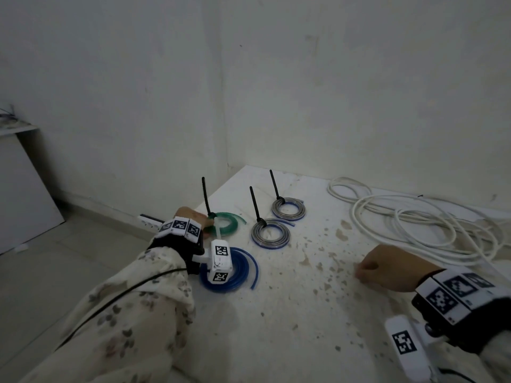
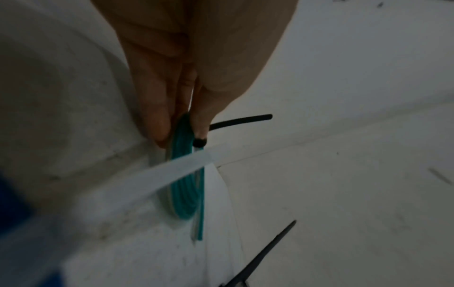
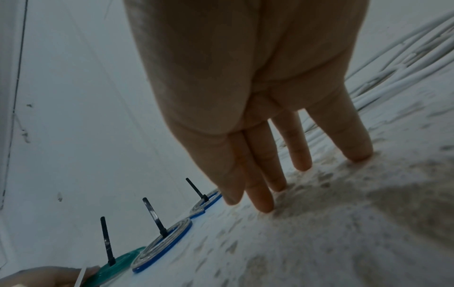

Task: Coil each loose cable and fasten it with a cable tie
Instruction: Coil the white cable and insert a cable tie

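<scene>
My left hand (image 1: 193, 217) pinched the green coil (image 1: 225, 221) at ten o'clock on the worktop (image 1: 276, 313), black tie (image 1: 206, 197) upright. Right hand (image 1: 387, 268) rested loosely curled, empty. Risk: blue coil (image 1: 229, 269), untied beneath my wrist, could spring loose if nudged.

Speckled white table (image 1: 290, 313) bears coiled cables (image 1: 270, 233) (white tangle (image 1: 414, 225) too).

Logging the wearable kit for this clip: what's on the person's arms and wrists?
Both hands are bare. Left hand: black wrist strap with a white band of black-and-white square markers, a white camera box bearing two more markers, and a black cable running along a cream floral sleeve. Right hand: the same strap, marker band and white box.
</scene>
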